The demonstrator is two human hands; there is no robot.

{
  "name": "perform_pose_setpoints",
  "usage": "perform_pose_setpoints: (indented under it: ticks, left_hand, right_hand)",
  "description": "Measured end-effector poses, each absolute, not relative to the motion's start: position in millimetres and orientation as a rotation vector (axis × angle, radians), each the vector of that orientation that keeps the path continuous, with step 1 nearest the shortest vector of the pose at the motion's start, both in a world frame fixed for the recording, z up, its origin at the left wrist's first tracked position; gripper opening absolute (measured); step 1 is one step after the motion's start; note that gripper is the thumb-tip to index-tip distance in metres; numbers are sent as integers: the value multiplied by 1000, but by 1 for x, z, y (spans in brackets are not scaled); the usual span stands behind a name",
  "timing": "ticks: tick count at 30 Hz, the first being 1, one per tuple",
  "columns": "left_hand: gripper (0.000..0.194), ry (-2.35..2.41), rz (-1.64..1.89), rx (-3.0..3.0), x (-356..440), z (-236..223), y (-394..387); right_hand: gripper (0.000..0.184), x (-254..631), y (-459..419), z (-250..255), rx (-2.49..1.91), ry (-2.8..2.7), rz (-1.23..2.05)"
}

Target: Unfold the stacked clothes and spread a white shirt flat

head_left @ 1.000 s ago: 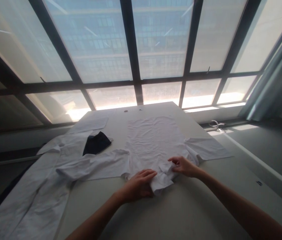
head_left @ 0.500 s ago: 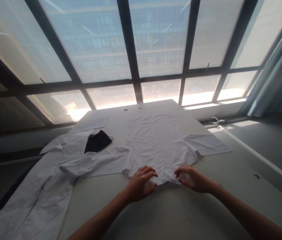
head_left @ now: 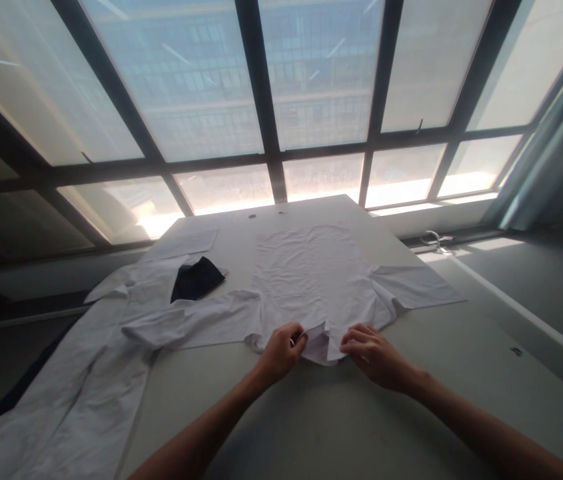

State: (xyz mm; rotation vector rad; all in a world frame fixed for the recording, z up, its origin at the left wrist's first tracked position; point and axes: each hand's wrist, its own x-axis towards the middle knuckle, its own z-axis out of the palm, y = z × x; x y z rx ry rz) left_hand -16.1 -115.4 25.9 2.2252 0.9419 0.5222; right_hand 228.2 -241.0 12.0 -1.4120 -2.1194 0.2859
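A white short-sleeved shirt (head_left: 311, 273) lies spread on the pale table (head_left: 271, 427), its neck end toward me and its sleeves out to both sides. My left hand (head_left: 282, 348) pinches the fabric at the left of the neckline, which is raised a little off the table. On the other side of the neckline, my right hand (head_left: 374, 353) has its fingers closed on the shirt's edge. Between the hands the cloth stands up in a fold and the inside of the neck shows.
White cloth (head_left: 96, 360) is heaped along the left side, partly under the shirt's left sleeve. A folded black cloth (head_left: 197, 279) rests on it. A flat white sheet (head_left: 186, 244) lies behind. Large windows (head_left: 321, 73) stand beyond the table, with a grey curtain (head_left: 536, 167) at right.
Both hands, open above the neckline before, have closed on it. The neck fabric between them has been lifted and parted. The view has shifted slightly.
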Motion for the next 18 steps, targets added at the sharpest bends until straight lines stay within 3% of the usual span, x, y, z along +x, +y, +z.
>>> perform_pose_setpoints:
  ticks: [4, 8, 12, 14, 18]
  left_hand:
    - [10, 826, 451, 2399, -19, 30, -126]
    - [42, 615, 351, 2564, -23, 32, -135]
    - [51, 465, 226, 2697, -30, 27, -140]
    - [49, 390, 197, 2715, -37, 28, -142]
    - [33, 304, 213, 2640, -40, 42, -134]
  right_hand:
    - [29, 228, -240, 18, -1389, -2163, 395]
    - [51, 233, -242, 13, -1531, -2104, 360]
    - [67, 239, -254, 11, -1525, -2248, 389]
    - [62, 240, -263, 14, -1439, -2314, 460]
    - [30, 238, -260, 23, -1380, -2160, 549]
